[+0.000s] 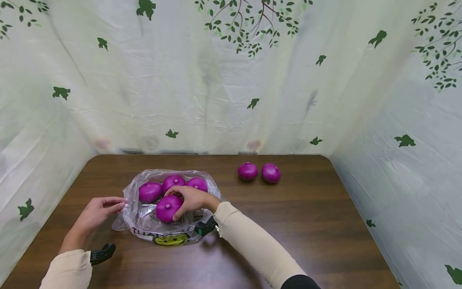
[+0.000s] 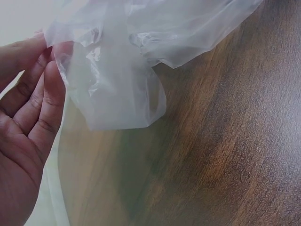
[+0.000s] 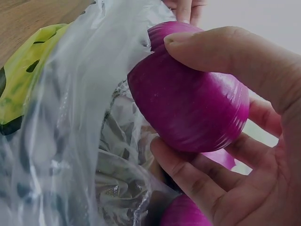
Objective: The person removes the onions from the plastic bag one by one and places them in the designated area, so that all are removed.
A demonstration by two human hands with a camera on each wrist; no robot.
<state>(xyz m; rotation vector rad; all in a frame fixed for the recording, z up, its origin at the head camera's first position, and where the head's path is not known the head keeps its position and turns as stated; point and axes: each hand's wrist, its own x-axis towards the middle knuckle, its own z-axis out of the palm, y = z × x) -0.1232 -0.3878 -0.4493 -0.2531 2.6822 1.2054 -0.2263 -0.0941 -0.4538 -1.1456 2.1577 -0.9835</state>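
Note:
A clear plastic bag (image 1: 144, 224) with black lettering and a yellow print lies with its mouth spread on the left half of the table. Inside it, toward the far side, sit three purple onions (image 1: 150, 192). My right hand (image 1: 193, 199) grips another purple onion (image 3: 188, 99) between thumb and fingers, over the bag's opening. At the bag's left edge my left hand (image 1: 96, 212) pinches the plastic rim (image 2: 70, 37) between thumb and fingertips. Where the held onion's underside meets the bag cannot be told.
Two more purple onions (image 1: 247, 171) stand side by side near the table's back edge, right of the bag. The brown wooden table (image 1: 288, 233) is bordered by pale curtains (image 1: 223, 120) with green leaf prints at the back and both sides.

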